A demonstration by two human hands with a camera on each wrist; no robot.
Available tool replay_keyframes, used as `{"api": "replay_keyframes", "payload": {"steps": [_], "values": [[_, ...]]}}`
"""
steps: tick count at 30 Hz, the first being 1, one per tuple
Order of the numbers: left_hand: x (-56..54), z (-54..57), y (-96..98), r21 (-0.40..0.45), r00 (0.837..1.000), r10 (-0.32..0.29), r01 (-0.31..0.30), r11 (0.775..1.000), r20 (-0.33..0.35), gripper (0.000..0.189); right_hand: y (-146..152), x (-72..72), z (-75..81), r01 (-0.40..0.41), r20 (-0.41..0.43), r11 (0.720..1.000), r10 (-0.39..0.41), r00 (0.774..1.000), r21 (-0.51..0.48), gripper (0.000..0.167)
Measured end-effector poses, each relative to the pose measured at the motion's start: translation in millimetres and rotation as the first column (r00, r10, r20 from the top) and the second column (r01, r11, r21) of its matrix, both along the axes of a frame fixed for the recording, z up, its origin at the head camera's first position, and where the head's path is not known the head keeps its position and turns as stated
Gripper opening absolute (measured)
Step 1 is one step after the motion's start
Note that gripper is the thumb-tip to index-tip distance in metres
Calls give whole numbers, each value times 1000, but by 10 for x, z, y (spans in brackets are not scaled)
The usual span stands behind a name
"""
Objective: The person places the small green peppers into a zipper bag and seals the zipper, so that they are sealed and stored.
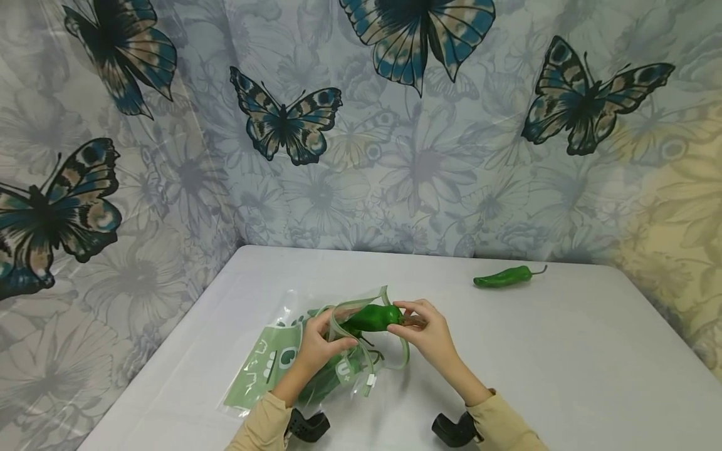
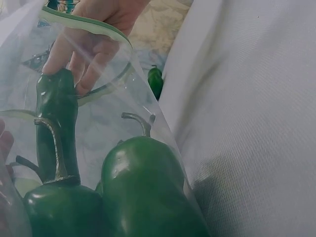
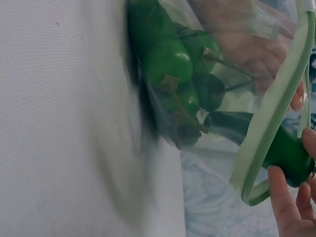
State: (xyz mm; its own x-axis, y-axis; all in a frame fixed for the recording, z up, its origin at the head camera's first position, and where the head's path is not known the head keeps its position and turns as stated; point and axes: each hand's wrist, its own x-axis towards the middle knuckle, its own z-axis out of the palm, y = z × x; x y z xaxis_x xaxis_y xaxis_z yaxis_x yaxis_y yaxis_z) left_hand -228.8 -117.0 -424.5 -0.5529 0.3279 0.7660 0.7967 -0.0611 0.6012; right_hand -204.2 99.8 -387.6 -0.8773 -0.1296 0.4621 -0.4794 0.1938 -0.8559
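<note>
A clear zip bag with a green printed panel lies on the table, its green-edged mouth spread toward the right. My left hand grips the bag by its mouth, thumb on the near side. Between the thumb and fingers of my right hand is a long green pepper, pinched near its stem end. This pepper's far end is inside the bag mouth, as the right wrist view also shows. Several green peppers with curved stems are inside the bag, seen through the plastic.
Another green pepper lies on the white table toward the back right. Butterfly-printed cloth hangs behind and at the sides. A white zip slider hangs at the bag's near edge. Black wrist mounts sit below both hands.
</note>
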Motion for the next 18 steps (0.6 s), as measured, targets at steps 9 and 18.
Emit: {"api": "replay_keyframes", "payload": {"steps": [9,18], "values": [[48,89,5,-19,1000,16,-16,1000,16,49,-75,1,3,24,-9,998,-24,1000,49,37],[132,214,32,-17,999,29,-28,999,25,52,-117,-140,-245,43,-37,999,-42,998,26,40]]}}
